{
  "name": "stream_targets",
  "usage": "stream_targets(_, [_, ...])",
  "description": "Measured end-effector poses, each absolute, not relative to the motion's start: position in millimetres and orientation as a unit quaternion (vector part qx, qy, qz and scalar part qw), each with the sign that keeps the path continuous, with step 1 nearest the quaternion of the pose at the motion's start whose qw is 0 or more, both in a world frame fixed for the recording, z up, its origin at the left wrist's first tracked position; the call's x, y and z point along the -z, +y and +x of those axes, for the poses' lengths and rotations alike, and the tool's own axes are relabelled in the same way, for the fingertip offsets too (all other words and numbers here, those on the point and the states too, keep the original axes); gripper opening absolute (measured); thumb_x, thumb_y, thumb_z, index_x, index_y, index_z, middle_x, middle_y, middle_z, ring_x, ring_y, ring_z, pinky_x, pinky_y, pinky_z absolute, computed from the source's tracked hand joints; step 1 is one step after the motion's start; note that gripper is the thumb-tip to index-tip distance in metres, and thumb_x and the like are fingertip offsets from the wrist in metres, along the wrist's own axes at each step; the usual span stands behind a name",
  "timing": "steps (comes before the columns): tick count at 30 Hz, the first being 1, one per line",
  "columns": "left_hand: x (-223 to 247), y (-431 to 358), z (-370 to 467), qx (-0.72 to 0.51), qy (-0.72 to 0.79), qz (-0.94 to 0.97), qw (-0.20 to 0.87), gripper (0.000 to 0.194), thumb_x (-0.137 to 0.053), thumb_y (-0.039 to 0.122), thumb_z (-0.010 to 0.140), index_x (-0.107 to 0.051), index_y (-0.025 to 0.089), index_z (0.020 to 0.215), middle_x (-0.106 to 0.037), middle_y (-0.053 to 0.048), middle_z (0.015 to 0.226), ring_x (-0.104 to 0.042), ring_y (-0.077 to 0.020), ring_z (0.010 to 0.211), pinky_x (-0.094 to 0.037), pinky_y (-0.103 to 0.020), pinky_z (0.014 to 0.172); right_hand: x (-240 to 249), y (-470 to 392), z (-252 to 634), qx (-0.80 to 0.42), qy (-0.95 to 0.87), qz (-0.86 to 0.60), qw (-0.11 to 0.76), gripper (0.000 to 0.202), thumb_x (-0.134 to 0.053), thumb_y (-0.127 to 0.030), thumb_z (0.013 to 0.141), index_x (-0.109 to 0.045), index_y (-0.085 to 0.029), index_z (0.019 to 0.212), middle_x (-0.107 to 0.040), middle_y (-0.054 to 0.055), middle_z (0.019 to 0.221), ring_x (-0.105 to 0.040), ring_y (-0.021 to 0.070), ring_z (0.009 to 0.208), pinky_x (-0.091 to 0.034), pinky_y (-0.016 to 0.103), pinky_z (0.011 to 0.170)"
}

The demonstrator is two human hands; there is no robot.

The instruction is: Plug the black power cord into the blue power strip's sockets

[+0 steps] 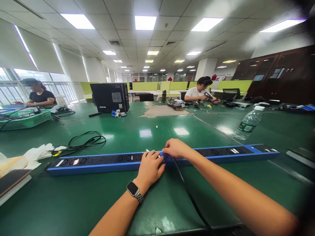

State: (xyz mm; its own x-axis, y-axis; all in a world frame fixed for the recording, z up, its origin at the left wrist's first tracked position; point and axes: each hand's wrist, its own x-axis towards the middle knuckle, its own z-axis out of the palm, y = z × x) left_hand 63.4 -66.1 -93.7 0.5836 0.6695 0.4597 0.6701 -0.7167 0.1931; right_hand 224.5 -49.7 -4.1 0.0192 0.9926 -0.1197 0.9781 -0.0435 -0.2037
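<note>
A long blue and black power strip (103, 161) lies across the green table in front of me. It has rows of sockets and a few white labels. My left hand (150, 168), with a watch on the wrist, holds the strip near its middle, fingers over the top and thumb at the near side. Just to the right, my right hand (176, 149) is closed in a pinch over the sockets. A black power cable (188, 190) runs from under it to the table's near edge. Its plug end is hidden by the fingers.
Behind the strip lie a coiled black cable (92, 139) and a tilted water bottle (248, 124). A black computer case (109, 98) stands farther back. A green basket (29, 121) and white tissue (39, 154) are left. Two people sit across the table, one handling a dark tool.
</note>
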Motion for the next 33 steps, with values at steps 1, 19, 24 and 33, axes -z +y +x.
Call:
stream_targets(1, [94,-66,63,0.260,-0.375,-0.890,0.002,0.030,-0.057,0.032,0.090,-0.065,0.025,0.118,-0.063,-0.007,0.131,-0.051,-0.0301,0.125,-0.035,-0.056,0.108,3,-50,223,-0.106,-0.690,-0.715,0.023,0.029,-0.055,-0.035,0.080,-0.075,-0.016,0.086,-0.075,0.012,0.093,-0.067,0.0214,0.084,-0.043,0.026,0.066])
stream_targets(19, [91,-66,78,0.334,-0.444,-0.830,-0.042,0.041,-0.065,0.035,0.084,-0.058,0.018,0.121,-0.070,-0.010,0.114,-0.062,-0.0261,0.109,-0.042,-0.044,0.101,-3,-58,216,-0.104,-0.684,-0.722,0.008,0.034,-0.058,-0.039,0.079,-0.073,-0.019,0.102,-0.071,0.012,0.111,-0.066,0.0253,0.099,-0.049,0.031,0.077])
stream_targets(24, [86,-64,94,0.321,-0.459,-0.826,-0.064,0.053,-0.061,0.031,0.085,-0.048,0.017,0.135,-0.070,-0.011,0.114,-0.063,-0.0256,0.107,-0.043,-0.042,0.097,4,-58,224,-0.147,-0.694,-0.702,0.058,0.028,-0.058,-0.039,0.081,-0.074,-0.016,0.083,-0.074,0.010,0.092,-0.066,0.0214,0.084,-0.048,0.028,0.070])
stream_targets(33, [81,-55,95,0.420,-0.484,-0.743,-0.194,0.028,-0.061,0.035,0.086,-0.065,0.023,0.110,-0.074,-0.007,0.090,-0.067,-0.0228,0.082,-0.048,-0.035,0.076,19,-129,252,-0.432,-0.505,-0.562,0.491,0.029,-0.060,-0.042,0.083,-0.067,-0.014,0.089,-0.068,0.003,0.072,-0.059,0.0095,0.060,-0.047,0.020,0.056])
